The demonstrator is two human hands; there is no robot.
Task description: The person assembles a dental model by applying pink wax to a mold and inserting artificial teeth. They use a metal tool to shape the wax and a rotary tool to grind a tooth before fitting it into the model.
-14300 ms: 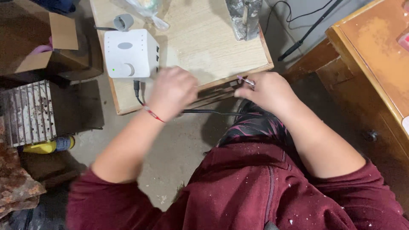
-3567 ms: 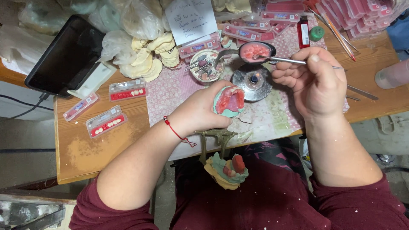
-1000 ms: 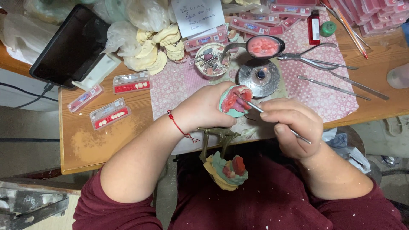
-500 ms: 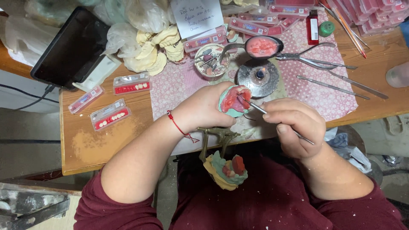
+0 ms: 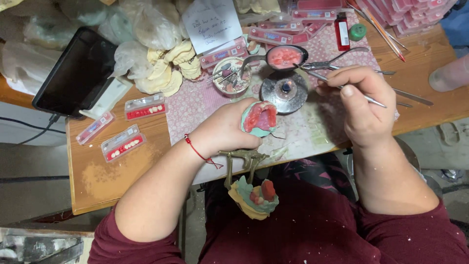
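Dental cast (image 5: 259, 118): matt green plaster base, pink wax, slightly glossy. Hand instrument (image 5: 364, 98): thin polished metal. Spoon (image 5: 283, 56): shiny metal, holding pink wax. Round burner (image 5: 284, 92): dull grey metal. Table (image 5: 112, 181): bare wood, dusty, rough. Mat (image 5: 312, 132): patterned cloth, stained. Tablet (image 5: 73, 73): glossy black. Tooth cards (image 5: 122, 143): clear plastic.

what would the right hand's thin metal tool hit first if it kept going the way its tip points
The right hand holds a thin metal tool whose tip points up-left. Going on that way it would probably first meet the spoon of pink wax, just above the round metal burner; depth is hard to judge.
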